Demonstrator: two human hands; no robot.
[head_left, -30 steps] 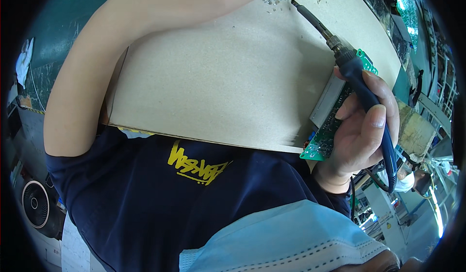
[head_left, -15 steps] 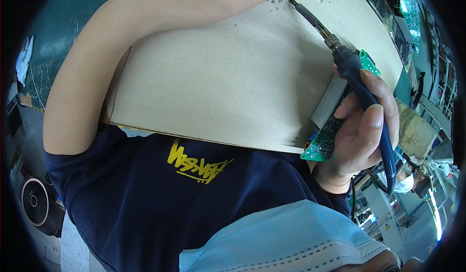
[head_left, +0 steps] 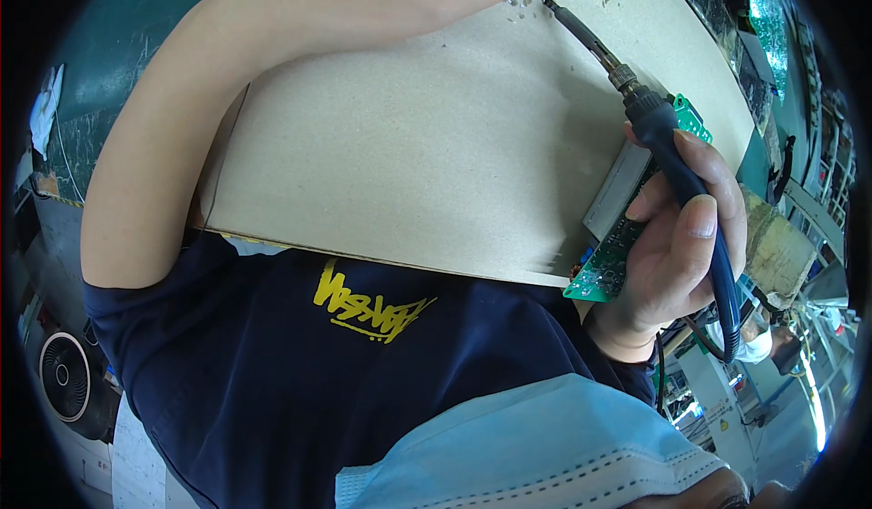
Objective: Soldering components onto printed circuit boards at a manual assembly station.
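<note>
Soldering iron (head_left: 656,137): blue handle, metal tip at board's (head_left: 409,164) far edge. Right hand (head_left: 677,237) clenched around handle and green circuit board (head_left: 609,268). Left hand (head_left: 381,0) grip unclear.

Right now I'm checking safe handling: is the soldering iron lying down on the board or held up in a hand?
Held. The right hand grips the soldering iron by its blue handle, tip angled toward the board's far edge.

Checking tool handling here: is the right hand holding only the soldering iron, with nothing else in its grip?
No: the right hand grips the blue-handled soldering iron together with a green circuit board pressed against its palm.
</note>
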